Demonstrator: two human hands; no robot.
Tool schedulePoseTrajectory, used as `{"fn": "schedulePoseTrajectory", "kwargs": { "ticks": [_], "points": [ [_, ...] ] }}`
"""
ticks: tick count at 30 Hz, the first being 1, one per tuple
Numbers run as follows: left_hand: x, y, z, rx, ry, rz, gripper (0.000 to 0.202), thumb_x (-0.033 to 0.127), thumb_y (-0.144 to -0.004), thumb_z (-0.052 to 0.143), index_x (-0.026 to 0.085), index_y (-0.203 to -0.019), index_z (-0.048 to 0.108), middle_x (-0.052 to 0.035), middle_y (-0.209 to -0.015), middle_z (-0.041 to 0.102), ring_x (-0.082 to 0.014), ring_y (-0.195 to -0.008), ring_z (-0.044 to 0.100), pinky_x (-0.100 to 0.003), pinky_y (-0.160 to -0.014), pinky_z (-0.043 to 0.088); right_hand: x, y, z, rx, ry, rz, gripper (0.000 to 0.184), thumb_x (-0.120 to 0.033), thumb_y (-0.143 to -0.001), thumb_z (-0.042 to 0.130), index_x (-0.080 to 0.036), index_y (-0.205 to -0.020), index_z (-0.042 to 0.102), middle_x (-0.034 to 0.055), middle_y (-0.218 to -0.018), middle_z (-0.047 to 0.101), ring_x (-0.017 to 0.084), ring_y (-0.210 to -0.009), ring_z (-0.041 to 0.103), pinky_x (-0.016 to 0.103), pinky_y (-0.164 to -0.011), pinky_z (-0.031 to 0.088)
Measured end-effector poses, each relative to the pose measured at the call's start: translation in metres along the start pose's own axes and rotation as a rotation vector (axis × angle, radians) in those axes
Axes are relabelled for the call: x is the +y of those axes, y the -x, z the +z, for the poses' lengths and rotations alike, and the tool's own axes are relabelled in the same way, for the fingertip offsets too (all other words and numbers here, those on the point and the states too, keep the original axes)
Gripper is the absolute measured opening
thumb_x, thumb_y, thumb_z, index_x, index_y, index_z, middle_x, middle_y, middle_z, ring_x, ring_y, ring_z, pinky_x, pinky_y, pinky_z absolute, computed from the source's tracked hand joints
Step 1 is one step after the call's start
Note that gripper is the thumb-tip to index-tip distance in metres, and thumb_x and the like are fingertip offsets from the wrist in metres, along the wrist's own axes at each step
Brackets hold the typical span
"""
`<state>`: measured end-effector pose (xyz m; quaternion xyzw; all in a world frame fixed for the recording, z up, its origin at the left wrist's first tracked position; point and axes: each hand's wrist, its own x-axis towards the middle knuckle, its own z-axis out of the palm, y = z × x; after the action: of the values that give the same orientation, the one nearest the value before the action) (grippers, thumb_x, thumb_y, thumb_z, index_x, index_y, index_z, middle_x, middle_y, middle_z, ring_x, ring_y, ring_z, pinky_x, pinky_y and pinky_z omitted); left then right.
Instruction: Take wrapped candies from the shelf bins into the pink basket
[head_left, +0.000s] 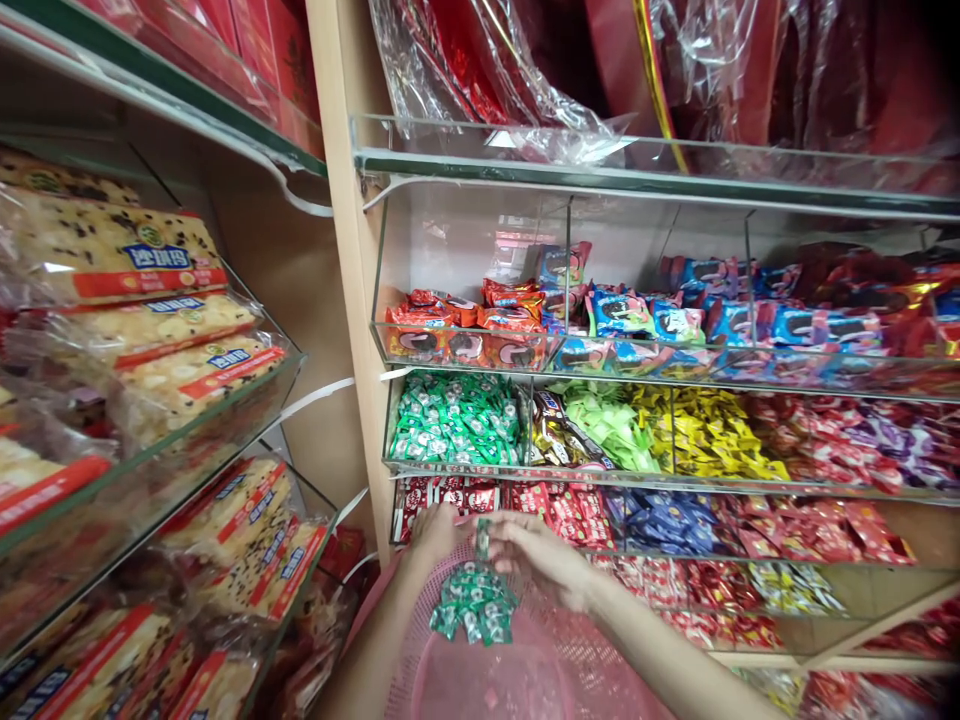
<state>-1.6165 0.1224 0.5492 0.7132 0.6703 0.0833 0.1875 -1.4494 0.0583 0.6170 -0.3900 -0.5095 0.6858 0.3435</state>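
Observation:
A pink plastic basket (pixel 491 690) with perforated sides is in front of me, below the shelves. My left hand (pixel 435 535) is closed at its far rim; the fingertips are partly hidden. My right hand (pixel 536 555) reaches over the basket from the right, its fingers curled round a small green-wrapped candy (pixel 482 538). Below both hands, a small heap of green-wrapped candies (pixel 474 605) lies against the far inner side of the basket. A glass-fronted bin of similar green candies (pixel 457 420) is on the shelf above.
Glass-edged shelves hold yellow candies (pixel 705 435), blue packets (pixel 664 520) and red packets (pixel 562 512). Bagged seeded crackers (pixel 150 250) fill the shelves on the left. A wooden upright (pixel 341 250) separates the two units. Plastic-wrapped red items (pixel 525 60) hang over the top.

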Motion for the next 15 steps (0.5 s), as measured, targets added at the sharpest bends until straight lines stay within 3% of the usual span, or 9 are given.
{"fn": "schedulePoseTrajectory", "kwargs": {
  "ticks": [2, 5, 10, 15],
  "points": [
    [-0.001, -0.001, 0.001, 0.063, -0.017, 0.05, 0.057, 0.07, -0.073, 0.039, 0.018, -0.079, 0.064, -0.009, -0.086, 0.066, -0.0204, -0.081, 0.059, -0.025, -0.063, 0.035, 0.03, -0.001, -0.008, -0.024, -0.107, 0.195, 0.022, -0.035, -0.076, 0.056, -0.016, -0.086, 0.061, 0.003, -0.081, 0.064, 0.006, -0.065, 0.057, 0.016, -0.06, 0.044],
    [-0.003, -0.003, 0.003, 0.086, -0.035, 0.074, 0.06, 0.073, -0.071, 0.038, 0.019, -0.074, 0.063, -0.0074, -0.08, 0.066, -0.0195, -0.077, 0.059, -0.024, -0.061, 0.034, 0.06, -0.008, -0.017, -0.067, 0.004, 0.311, 0.022, -0.036, -0.075, 0.058, -0.015, -0.081, 0.061, 0.003, -0.074, 0.064, 0.006, -0.055, 0.055, 0.016, -0.053, 0.044],
    [-0.004, -0.003, 0.004, 0.073, -0.047, 0.048, 0.063, 0.075, -0.071, 0.035, 0.019, -0.077, 0.063, -0.0079, -0.079, 0.065, -0.0201, -0.077, 0.059, -0.025, -0.062, 0.034, 0.082, -0.022, -0.018, -0.073, 0.436, 0.245, 0.015, -0.029, -0.075, 0.055, -0.016, -0.068, 0.059, -0.0007, -0.06, 0.057, 0.007, -0.045, 0.05, 0.018, -0.044, 0.04],
    [-0.004, -0.001, 0.004, 0.088, -0.045, 0.037, 0.06, 0.073, -0.072, 0.037, 0.019, -0.077, 0.063, -0.0085, -0.082, 0.066, -0.021, -0.08, 0.059, -0.025, -0.063, 0.035, 0.088, -0.024, -0.018, -0.067, 0.768, 0.031, 0.009, -0.017, -0.072, 0.052, -0.019, -0.065, 0.057, -0.0026, -0.055, 0.05, 0.011, -0.049, 0.047, 0.023, -0.047, 0.038]
  ]
}}
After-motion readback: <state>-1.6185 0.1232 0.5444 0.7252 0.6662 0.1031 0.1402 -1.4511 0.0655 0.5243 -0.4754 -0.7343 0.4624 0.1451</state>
